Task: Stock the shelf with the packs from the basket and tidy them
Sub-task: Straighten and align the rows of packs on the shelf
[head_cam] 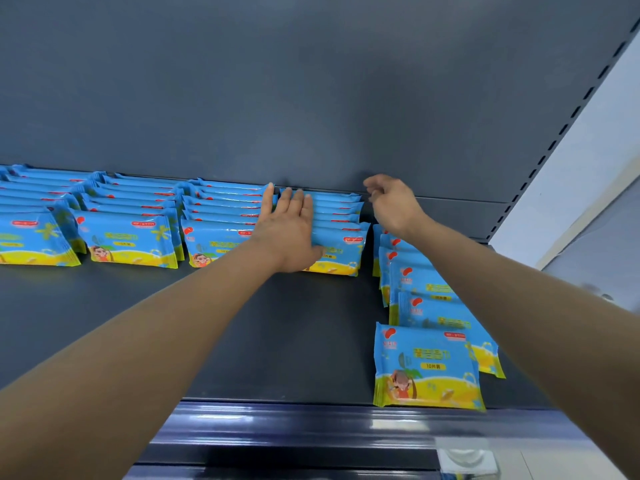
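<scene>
Left hand [291, 230] flat, fingers straight, on packs [337, 216], partly hiding them; right hand [391, 202] blurred, curled, grip unclear.

A shop, judging by the fittings and the stock. Dark grey metal gondola shelf [277, 323] with a plain back panel [311, 98] in the same colour. At the right, a slotted upright [561, 129] punched with a long row of bracket holes. Along the front edge, a glossy ticket rail [311, 431] of the kind made for price labels. On the deck, many identical blue-and-yellow wet-wipe packs [131, 240], stood face-out in rows several deep, all one product with the same cartoon print. Beyond the upright, a pale wall [588, 150].
</scene>
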Demonstrator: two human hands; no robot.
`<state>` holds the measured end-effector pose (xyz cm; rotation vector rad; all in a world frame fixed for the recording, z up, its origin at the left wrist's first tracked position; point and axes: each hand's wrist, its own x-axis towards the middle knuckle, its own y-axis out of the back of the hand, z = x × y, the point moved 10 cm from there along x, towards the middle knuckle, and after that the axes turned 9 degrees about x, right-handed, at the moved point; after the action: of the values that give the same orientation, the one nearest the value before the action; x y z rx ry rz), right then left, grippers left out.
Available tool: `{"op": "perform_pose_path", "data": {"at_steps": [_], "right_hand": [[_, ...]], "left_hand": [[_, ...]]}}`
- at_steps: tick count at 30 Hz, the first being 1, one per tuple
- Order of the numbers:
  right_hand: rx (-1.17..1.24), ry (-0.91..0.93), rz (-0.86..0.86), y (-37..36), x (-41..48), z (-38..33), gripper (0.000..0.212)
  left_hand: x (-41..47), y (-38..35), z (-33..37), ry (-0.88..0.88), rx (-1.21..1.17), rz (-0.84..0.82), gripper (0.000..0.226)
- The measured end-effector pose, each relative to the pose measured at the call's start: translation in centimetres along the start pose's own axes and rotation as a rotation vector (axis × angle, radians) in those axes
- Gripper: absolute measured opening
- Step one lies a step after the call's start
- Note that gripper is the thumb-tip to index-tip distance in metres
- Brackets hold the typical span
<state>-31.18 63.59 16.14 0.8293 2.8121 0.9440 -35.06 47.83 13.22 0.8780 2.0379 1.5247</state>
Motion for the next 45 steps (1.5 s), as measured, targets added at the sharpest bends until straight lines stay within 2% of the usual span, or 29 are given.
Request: {"op": "perform_pose_path", "data": {"at_steps": [6, 8, 10, 12, 14, 17, 19, 23, 25, 29, 30, 34, 35, 39, 45], "right_hand": [[-0.096, 0.028, 0.056, 3.0, -1.5, 1.3, 0.036], [-0.129, 0.013, 0.066, 4.1, -2.0, 2.4, 0.036], [-0.17, -0.024, 0.053, 5.2, -2.3, 3.9, 0.037], [-0.224, -0.094, -0.018, 5.9, -2.8, 5.8, 0.043], [-0.23, -0.182, -0.128, 5.9, -3.7, 7.7, 0.055], [-0.212, -0.253, -0.21, 6.3, -4.5, 10.3, 0.071], [-0.11, -0.289, -0.215, 6.7, -4.7, 11.4, 0.079], [0.017, -0.314, -0.208, 7.1, -4.8, 12.4, 0.086], [0.083, -0.322, -0.194, 7.1, -4.6, 12.6, 0.079], [0.202, -0.347, -0.204, 6.4, -3.8, 13.2, 0.034], [0.232, -0.357, -0.209, 6.2, -3.6, 13.2, 0.03], [0.299, -0.439, -0.195, 5.7, -2.9, 13.8, 0.054], [0.293, -0.457, -0.183, 5.8, -2.7, 13.9, 0.053], [0.324, -0.51, -0.186, 5.7, -1.9, 13.9, 0.027], [0.405, -0.619, -0.278, 5.3, -2.5, 14.6, 0.029]], "left_hand": [[-1.3, 0.6, 1.3, -0.054, -0.061, 0.071, 0.088], [-2.2, 2.6, 2.7, -0.108, -0.176, 0.177, 0.076], [-3.4, 4.7, 5.1, -0.209, -0.4, 0.229, 0.057], [-4.6, 5.5, 8.3, -0.328, -0.615, 0.114, 0.044], [-5.7, 4.6, 11.5, -0.397, -0.695, -0.101, 0.048], [-6.4, 2.4, 14.0, -0.412, -0.618, -0.307, 0.06], [-6.7, 1.1, 14.8, -0.407, -0.573, -0.399, 0.059], [-6.8, 0.8, 15.6, -0.426, -0.5, -0.432, 0.045], [-6.2, 1.4, 15.9, -0.395, -0.54, -0.385, 0.048], [-4.6, 2.6, 16.1, -0.282, -0.636, -0.222, 0.053], [-4.3, 2.8, 16.2, -0.256, -0.659, -0.192, 0.052], [-3.6, 3.6, 16.3, -0.164, -0.699, -0.075, 0.054], [-3.5, 3.7, 16.3, -0.149, -0.69, -0.066, 0.058], [-2.8, 3.4, 16.6, -0.148, -0.55, -0.12, 0.075], [-2.1, 3.8, 16.5, -0.137, -0.554, -0.149, 0.06]]}}
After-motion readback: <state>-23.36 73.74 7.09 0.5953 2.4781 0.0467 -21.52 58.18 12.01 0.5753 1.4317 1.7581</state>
